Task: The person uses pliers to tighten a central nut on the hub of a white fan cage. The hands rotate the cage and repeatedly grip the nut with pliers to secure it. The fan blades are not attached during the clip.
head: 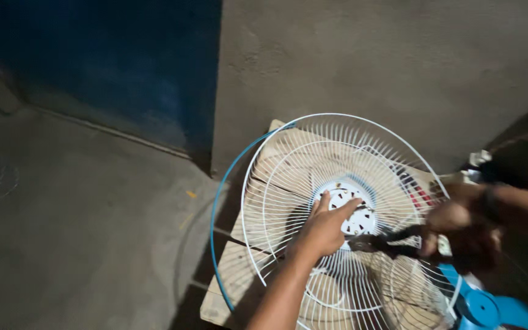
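The left hand (326,227) is lying open on the white fan cage (337,214), steadying it, while the right hand (459,235) is squeezing pliers (386,243) that next need to bite the middle part.

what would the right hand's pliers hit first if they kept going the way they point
Most likely the white hub plate of the fan guard, right beside the left hand. The right hand aims the pliers leftward at it, though depth is unclear.
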